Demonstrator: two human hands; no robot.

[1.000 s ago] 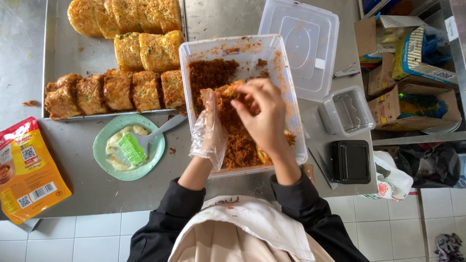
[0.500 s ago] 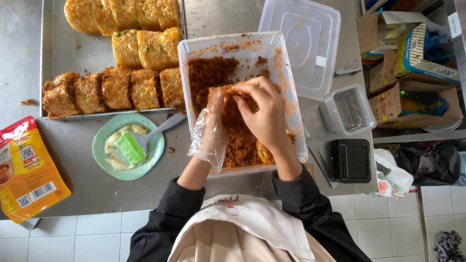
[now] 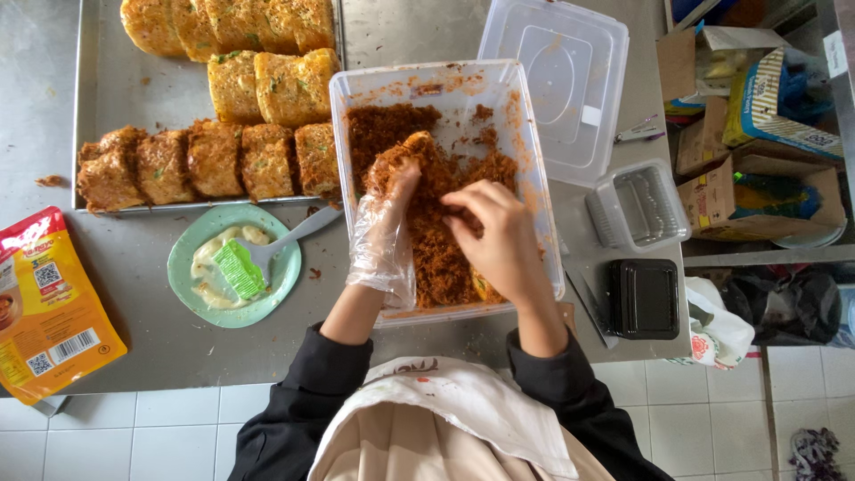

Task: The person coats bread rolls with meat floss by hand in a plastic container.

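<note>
A person in dark sleeves and a pale apron leans over a steel table (image 3: 160,330). Both hands work inside a clear plastic tub (image 3: 534,191) just in front of them, so loose crumbs stay contained. The left hand (image 3: 385,236), in a thin clear glove, has its grip closed around a crumb-coated piece (image 3: 426,165), pressing it into the reddish-brown shredded coating (image 3: 436,249) that fills the tub. The bare right hand (image 3: 500,240) curls over the coating beside it, fingers cupped; whether it holds anything I cannot tell. Left of the tub, a green plate (image 3: 280,267) holds pale spread and a spatula (image 3: 267,254). A red and yellow packet (image 3: 44,303) lies at the table edge. Farther back, a metal tray (image 3: 116,85) holds rows of finished coated pieces (image 3: 214,160). The tub's lid (image 3: 557,85) rests behind, clear of the work.
</note>
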